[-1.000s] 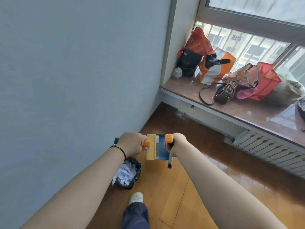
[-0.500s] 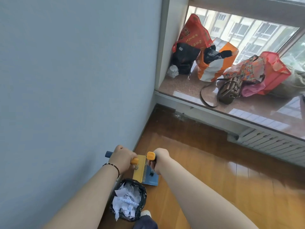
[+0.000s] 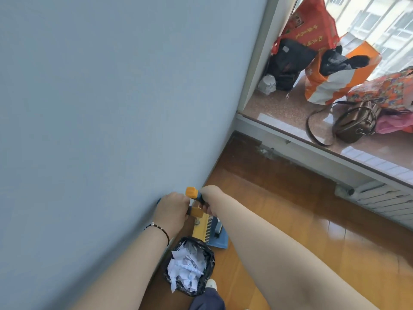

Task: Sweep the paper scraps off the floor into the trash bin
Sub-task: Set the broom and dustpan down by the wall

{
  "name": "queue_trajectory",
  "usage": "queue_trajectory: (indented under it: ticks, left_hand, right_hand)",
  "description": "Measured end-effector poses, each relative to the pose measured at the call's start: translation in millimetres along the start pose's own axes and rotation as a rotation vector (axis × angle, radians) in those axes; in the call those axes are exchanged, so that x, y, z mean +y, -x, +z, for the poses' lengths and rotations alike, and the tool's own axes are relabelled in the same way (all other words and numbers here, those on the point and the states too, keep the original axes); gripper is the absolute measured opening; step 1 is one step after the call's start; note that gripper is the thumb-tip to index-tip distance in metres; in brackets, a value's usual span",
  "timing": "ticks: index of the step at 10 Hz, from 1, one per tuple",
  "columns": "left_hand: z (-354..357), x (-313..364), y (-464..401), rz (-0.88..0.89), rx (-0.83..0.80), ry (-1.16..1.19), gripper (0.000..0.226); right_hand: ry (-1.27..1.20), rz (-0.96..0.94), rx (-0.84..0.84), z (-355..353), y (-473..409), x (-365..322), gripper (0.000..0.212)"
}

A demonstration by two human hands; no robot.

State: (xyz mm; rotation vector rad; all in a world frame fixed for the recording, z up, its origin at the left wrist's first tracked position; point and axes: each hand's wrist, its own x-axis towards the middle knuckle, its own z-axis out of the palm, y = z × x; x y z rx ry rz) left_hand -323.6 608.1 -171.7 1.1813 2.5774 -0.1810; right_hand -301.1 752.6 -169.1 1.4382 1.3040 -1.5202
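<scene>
While the left hand (image 3: pixel 173 211) curls round one orange-capped handle (image 3: pixel 194 212), the right hand (image 3: pixel 206 201) grips the other handle (image 3: pixel 191 192), both close against the blue wall (image 3: pixel 111 108). Below them the dustpan (image 3: pixel 212 233) hangs upright, long axis running from 11 down to 5 o'clock, mouth downward. At 7 o'clock of it stands the trash bin (image 3: pixel 206 275), holding paper scraps (image 3: pixel 186 268).

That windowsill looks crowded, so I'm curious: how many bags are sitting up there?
5 that I can tell: a red bag and a black one in the corner, an orange-white one, a brown handbag, a floral one at the edge. More may be cropped.
</scene>
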Motion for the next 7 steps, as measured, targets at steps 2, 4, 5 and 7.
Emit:
queue_trajectory:
  ticks: [2, 4, 5, 7]
  left_hand:
    - [18.7, -26.8, 45.4, -0.068, 0.301, 0.098, 0.045]
    - [16.5, -31.1, 81.0, -0.147, 0.248, 0.142, 0.042]
    - [18.5, -35.8, 95.3, -0.169, 0.265, 0.146, 0.045]
    - [48.4, -46.0, 146.4, -0.234, 0.192, 0.233, 0.035]
  right_hand:
    - [0.562, -0.292, -0.001, 43.4, 7.5, -27.7, 0.024]
    - [1.147, -0.506, 0.091, 64.7, 16.9, -29.2, 0.022]
    - [1.16, -0.598, 0.155, 60.1, 22.3, -21.5, 0.026]
    - [1.1, -0.787, 0.122, 43.8, 45.7, -3.2, 0.024]
